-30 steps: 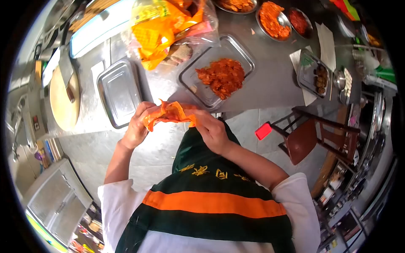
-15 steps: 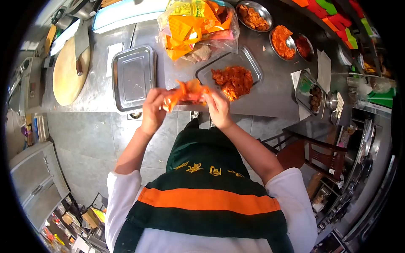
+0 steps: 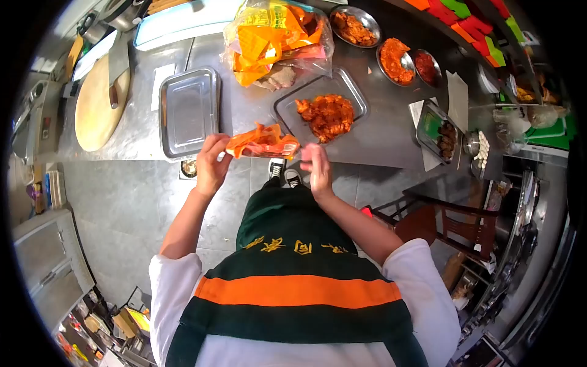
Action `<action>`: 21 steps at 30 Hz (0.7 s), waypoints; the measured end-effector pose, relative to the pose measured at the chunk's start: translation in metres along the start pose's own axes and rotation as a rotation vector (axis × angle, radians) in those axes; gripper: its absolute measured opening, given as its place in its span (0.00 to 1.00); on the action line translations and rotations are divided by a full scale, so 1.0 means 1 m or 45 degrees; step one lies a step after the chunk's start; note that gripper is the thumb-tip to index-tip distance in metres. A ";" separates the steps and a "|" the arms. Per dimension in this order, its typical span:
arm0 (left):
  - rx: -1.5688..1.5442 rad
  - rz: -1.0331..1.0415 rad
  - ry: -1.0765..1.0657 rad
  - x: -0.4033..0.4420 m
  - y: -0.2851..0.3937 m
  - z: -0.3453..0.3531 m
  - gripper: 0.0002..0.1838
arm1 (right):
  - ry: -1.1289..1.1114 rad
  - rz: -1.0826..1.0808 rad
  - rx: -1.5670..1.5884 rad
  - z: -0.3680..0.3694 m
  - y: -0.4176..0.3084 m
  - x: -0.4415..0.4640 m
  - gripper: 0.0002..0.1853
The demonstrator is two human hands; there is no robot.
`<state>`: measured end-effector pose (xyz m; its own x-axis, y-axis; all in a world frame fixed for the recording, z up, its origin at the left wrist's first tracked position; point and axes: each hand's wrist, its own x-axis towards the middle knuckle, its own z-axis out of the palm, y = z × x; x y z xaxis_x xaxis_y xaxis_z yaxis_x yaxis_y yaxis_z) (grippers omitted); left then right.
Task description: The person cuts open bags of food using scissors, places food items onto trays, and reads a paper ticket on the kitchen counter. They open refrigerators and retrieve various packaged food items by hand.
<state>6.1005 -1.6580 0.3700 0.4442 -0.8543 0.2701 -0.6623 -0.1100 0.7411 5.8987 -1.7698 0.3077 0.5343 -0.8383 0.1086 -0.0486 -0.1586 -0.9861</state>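
My left hand (image 3: 212,165) pinches the left end of a crumpled orange-and-red plastic packet (image 3: 263,144), held just over the table's front edge. What is inside the packet, if anything, I cannot make out. My right hand (image 3: 317,169) is just off the packet's right end, its fingers raised, apart and a little blurred, with nothing in them. Beyond the packet, a heap of red, sauce-coated food (image 3: 327,116) lies on a shallow metal tray (image 3: 354,92). Left of that, near my left hand, stands a bare metal tray (image 3: 189,113).
A clear bag of orange and yellow packets (image 3: 275,43) sits behind the trays. Bowls of red food (image 3: 396,61) stand at the back right. A cleaver (image 3: 118,64) rests on the round wooden board (image 3: 98,119) at left. A chair (image 3: 452,229) is at my right.
My right hand has let go of the packet's right end and moved slightly down and away. The packet has flattened out in my left hand. The camera view has shifted slightly.
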 end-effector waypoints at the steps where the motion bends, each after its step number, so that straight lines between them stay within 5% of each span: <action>1: 0.031 -0.026 0.041 -0.003 0.002 0.000 0.13 | 0.122 0.607 0.122 -0.003 0.005 -0.007 0.11; 2: -0.039 -0.206 0.056 -0.006 0.005 0.003 0.11 | 0.242 1.212 0.244 -0.006 0.012 -0.012 0.12; 6: 0.024 -0.166 0.132 -0.012 0.014 0.012 0.10 | 0.264 1.306 0.892 -0.005 0.057 0.007 0.12; 10: 0.056 -0.174 0.141 -0.018 0.022 0.012 0.10 | 0.488 1.100 1.034 -0.016 0.067 0.008 0.11; 13: 0.037 -0.190 0.160 -0.023 0.026 0.013 0.11 | 0.462 1.323 1.108 -0.030 0.049 -0.012 0.11; 15: -0.100 -0.208 0.221 -0.026 0.028 0.014 0.13 | 0.048 1.027 0.619 -0.022 -0.022 -0.007 0.21; 17: -0.137 -0.236 0.217 -0.030 0.028 0.014 0.14 | -0.154 0.139 0.129 -0.011 -0.040 0.009 0.25; 19: -0.109 -0.172 0.202 -0.037 0.026 0.013 0.15 | -0.269 -0.051 -0.030 -0.006 -0.051 0.033 0.23; 21: 0.055 -0.034 0.263 -0.040 0.021 0.014 0.14 | -0.530 0.189 -0.010 0.002 -0.048 0.044 0.09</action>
<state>6.0603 -1.6329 0.3663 0.5730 -0.7291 0.3742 -0.6718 -0.1564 0.7240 5.9259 -1.7984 0.3595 0.8155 -0.5707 -0.0959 -0.1563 -0.0577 -0.9860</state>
